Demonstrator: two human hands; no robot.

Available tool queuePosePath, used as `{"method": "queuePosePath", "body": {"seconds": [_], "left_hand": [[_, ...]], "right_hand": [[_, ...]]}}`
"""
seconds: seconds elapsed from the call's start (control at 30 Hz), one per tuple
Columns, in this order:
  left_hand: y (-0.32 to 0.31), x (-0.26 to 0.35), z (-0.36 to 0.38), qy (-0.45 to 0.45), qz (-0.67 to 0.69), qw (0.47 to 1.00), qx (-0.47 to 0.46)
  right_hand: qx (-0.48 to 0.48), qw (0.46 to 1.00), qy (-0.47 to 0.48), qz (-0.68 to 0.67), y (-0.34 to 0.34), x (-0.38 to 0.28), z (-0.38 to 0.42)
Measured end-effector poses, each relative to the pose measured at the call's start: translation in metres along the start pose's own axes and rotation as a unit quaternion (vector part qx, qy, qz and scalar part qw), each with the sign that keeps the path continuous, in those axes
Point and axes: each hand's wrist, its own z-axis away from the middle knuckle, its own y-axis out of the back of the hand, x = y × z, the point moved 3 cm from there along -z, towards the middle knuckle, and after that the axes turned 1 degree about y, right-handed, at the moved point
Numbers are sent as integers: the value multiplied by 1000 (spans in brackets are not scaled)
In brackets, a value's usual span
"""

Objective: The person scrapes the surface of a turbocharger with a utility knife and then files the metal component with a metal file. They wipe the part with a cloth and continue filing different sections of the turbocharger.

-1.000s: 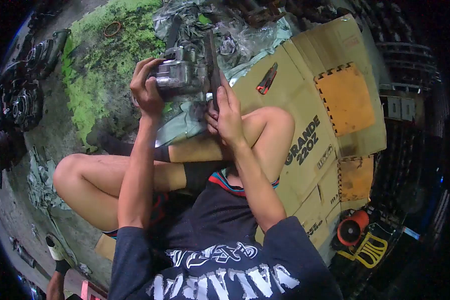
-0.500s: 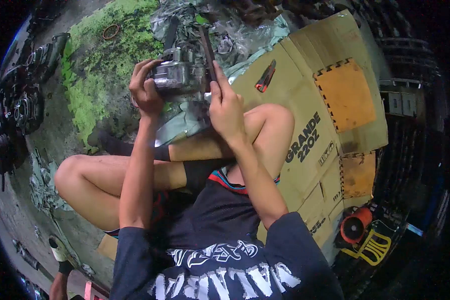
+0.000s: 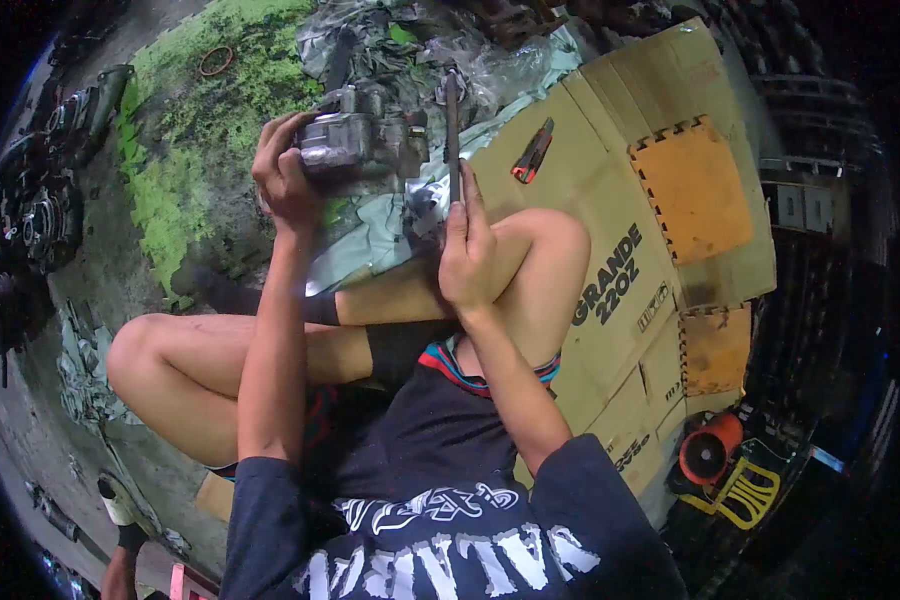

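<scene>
My left hand (image 3: 288, 180) is closed around the left side of a silvery cast metal engine part (image 3: 338, 140), holding it up over the floor. The part has a blocky body and smaller fittings toward its right end. In my right hand (image 3: 467, 255) is a long, flat, dark file (image 3: 453, 130), pinched at its lower end between thumb and fingers. The file points away from me, just right of the engine part, with a gap between them. Crumpled plastic and pale green cloth (image 3: 370, 240) lie beneath.
A red and black utility knife (image 3: 533, 155) lies on flattened cardboard (image 3: 595, 190) at right, near orange foam mats (image 3: 695, 190). Metal parts (image 3: 50, 220) line the left side. A ring (image 3: 217, 61) lies on the green-stained floor. Another person's arm (image 3: 120, 570) shows at lower left.
The file has moved right and toward me, away from the engine part's right end, and now stands more upright in view. My left hand and the part have barely shifted.
</scene>
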Motion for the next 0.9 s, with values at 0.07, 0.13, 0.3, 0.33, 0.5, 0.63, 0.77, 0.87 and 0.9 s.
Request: {"method": "queuePosePath", "body": {"seconds": [0.07, 0.13, 0.3, 0.33, 0.5, 0.63, 0.77, 0.87, 0.9], "left_hand": [[0, -2, 0, -4, 0, 1000, 10], [1, -1, 0, -8, -10, 1000, 8], [-1, -1, -2, 1, -2, 1000, 11], [0, 0, -3, 4, -8, 1000, 7], [0, -2, -2, -9, -3, 1000, 4], [1, -3, -4, -6, -32, 999, 11], [-1, -6, -5, 2, -10, 1000, 25], [-1, -1, -7, 12, -39, 999, 25], [0, -3, -8, 6, -45, 999, 25]], "right_hand": [[3, 1000, 23, 15, -3, 0, -1], [7, 999, 45, 30, -6, -2, -1], [-37, 999, -2, 36, -14, -7, 6], [-47, 994, 49, 87, -13, -15, 6], [-44, 992, 73, 98, -24, -17, -12], [-44, 995, 37, 81, -28, -22, -3], [-41, 997, 44, 53, -25, -24, 22], [-50, 995, 53, 61, -25, -27, 22], [-61, 995, 48, 66, -25, -30, 20]]}}
